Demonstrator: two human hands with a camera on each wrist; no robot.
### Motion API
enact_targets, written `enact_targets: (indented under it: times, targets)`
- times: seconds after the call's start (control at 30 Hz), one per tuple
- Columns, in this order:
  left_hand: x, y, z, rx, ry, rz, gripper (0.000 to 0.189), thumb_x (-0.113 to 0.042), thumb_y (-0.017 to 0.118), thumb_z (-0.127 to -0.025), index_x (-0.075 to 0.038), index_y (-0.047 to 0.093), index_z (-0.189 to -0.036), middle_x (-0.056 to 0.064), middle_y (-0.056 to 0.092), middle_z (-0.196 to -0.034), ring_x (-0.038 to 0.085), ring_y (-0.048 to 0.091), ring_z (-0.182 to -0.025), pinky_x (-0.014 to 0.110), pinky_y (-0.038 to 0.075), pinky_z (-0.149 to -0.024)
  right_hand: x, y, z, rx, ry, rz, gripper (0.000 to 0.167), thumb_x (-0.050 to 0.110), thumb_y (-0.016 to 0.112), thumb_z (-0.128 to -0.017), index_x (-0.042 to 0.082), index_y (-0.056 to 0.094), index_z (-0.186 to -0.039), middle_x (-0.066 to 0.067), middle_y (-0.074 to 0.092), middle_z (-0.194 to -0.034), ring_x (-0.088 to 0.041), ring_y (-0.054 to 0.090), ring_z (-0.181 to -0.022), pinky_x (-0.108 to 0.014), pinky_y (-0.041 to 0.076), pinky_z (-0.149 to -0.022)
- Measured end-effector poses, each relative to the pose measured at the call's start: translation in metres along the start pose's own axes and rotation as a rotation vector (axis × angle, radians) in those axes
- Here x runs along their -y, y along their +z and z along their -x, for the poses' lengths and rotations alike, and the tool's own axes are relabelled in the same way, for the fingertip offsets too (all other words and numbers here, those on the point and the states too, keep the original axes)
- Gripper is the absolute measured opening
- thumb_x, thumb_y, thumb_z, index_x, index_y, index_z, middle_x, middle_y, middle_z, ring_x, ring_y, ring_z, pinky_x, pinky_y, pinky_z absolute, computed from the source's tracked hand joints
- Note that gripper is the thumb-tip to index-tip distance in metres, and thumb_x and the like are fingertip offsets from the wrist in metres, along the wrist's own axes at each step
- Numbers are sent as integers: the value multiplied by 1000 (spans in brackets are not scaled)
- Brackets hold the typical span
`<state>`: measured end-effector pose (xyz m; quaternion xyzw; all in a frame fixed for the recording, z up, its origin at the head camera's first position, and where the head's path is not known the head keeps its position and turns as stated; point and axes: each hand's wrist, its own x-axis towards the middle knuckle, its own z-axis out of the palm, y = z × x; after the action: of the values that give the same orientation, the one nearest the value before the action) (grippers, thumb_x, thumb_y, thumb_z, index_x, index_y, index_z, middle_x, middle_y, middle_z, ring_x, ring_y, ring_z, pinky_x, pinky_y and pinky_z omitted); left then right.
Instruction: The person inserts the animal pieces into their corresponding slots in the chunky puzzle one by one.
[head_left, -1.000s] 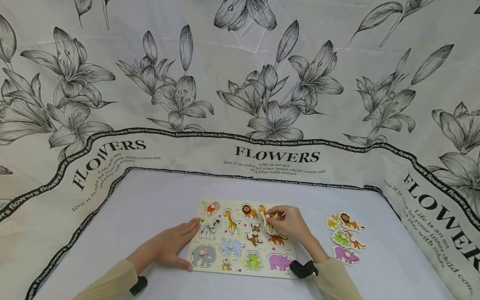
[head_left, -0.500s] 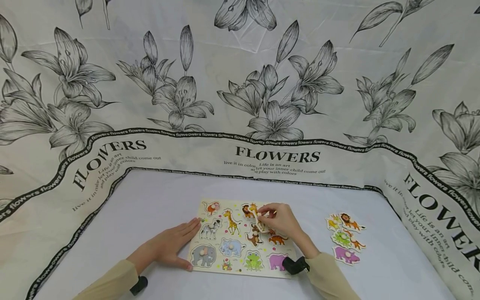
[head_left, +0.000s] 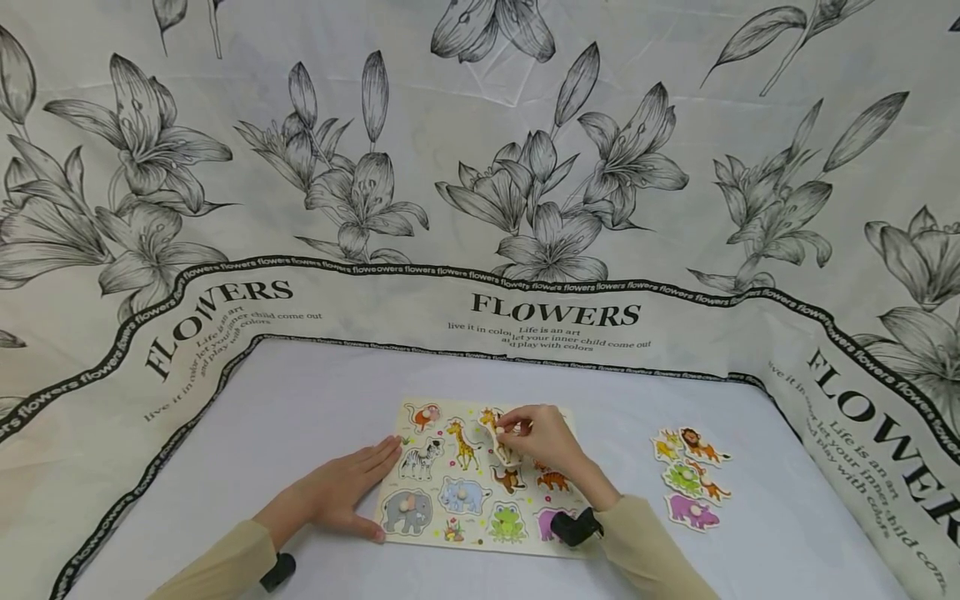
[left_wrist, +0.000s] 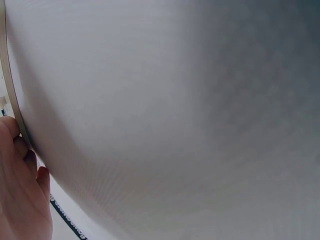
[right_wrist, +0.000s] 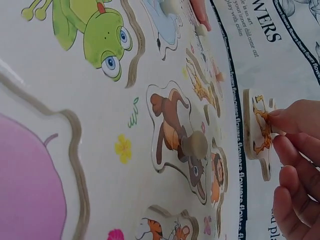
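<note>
My right hand (head_left: 551, 437) pinches a giraffe piece (head_left: 489, 421) by its knob, between thumb and fingertips. In the right wrist view the giraffe piece (right_wrist: 260, 125) is raised clear of the wooden animal puzzle board (right_wrist: 100, 175). In the head view it overlaps the lion slot, right of the giraffe slot (head_left: 465, 446). My left hand (head_left: 337, 492) lies with fingers extended against the left edge of the puzzle board (head_left: 453, 408), thumb at the near corner. The left wrist view shows the left hand (left_wrist: 22, 190) only at its lower left, fingers touching the board's edge.
Right of the board lie loose pieces: a lion (head_left: 701, 444), a yellow animal (head_left: 666, 444), a frog (head_left: 681, 477), an orange animal partly covered (head_left: 714, 483) and a purple hippo (head_left: 692, 511). A knobbed brown animal piece (right_wrist: 172, 125) sits in the board. Flower-printed cloth (head_left: 555, 325) stands behind.
My right hand has moved left across the board with the giraffe piece, from beside the lion picture to over it. The left hand has stayed still.
</note>
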<state>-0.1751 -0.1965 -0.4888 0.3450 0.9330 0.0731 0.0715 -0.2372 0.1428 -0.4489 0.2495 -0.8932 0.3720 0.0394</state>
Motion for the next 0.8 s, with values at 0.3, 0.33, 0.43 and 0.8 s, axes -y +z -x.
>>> enact_targets:
  times: [0.3, 0.33, 0.43, 0.8]
  targets:
    - [1, 0, -1, 19, -24, 15, 113, -79, 54, -73, -7, 21, -153, 9, 15, -162, 24, 19, -149, 39, 28, -119, 4, 9, -9, 38, -43, 31, 12, 17, 75, -82, 11, 76, -93, 1, 72, -80, -2, 50, -58, -18, 43, -51]
    - [1, 0, -1, 19, -24, 16, 113, -79, 53, -73, -7, 20, -153, 9, 15, -162, 24, 19, -149, 40, 28, -119, 5, 10, -10, 42, -41, 38, 12, 17, 75, -82, 12, 76, -93, 2, 71, -79, -1, 50, -58, -18, 43, -51]
    - [1, 0, -1, 19, -24, 21, 113, -79, 53, -73, -7, 20, -153, 9, 15, -162, 25, 18, -149, 40, 28, -119, 7, 13, -12, 54, -36, 50, 11, 17, 75, -82, 13, 76, -92, 3, 71, -78, -1, 49, -57, -19, 42, -50]
    - [1, -1, -1, 25, -18, 2, 114, -81, 52, -73, -7, 20, -153, 9, 14, -162, 24, 18, -149, 39, 28, -119, 14, 29, -18, 103, -26, 73, 11, 18, 74, -83, 13, 76, -93, 3, 70, -80, -2, 50, -59, -18, 42, -53]
